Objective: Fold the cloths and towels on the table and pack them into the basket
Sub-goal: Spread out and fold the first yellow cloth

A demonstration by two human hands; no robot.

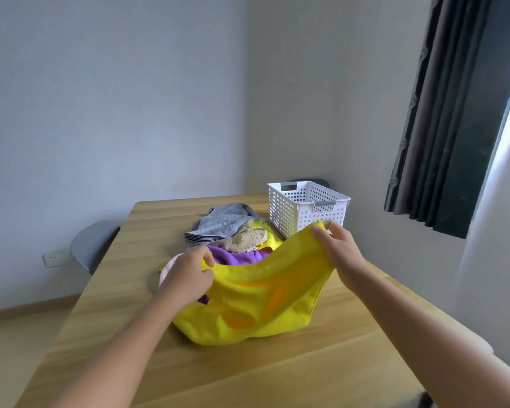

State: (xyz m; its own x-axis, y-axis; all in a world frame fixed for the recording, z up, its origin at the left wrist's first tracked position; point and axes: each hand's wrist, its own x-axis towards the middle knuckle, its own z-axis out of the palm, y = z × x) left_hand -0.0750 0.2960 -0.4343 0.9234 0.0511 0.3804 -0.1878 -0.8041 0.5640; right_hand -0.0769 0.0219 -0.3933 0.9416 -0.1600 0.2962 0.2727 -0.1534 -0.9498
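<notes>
A bright yellow cloth [256, 301] hangs between my hands above the wooden table [321, 369], its lower part resting on the tabletop. My left hand [186, 278] pinches its left top corner. My right hand [336, 248] grips the right top corner, held higher. Behind the yellow cloth lies a heap: a purple cloth [233, 256], a floral beige cloth [245, 240], a grey towel [221, 222] and a pink cloth [170, 266] partly hidden by my left hand. A white perforated basket [304, 210] stands at the table's far right, with nothing visible inside.
A grey chair [92, 245] stands at the table's left side, and another chair back shows behind the basket. Dark curtains [442, 113] hang at the right by a window. Walls close the far side.
</notes>
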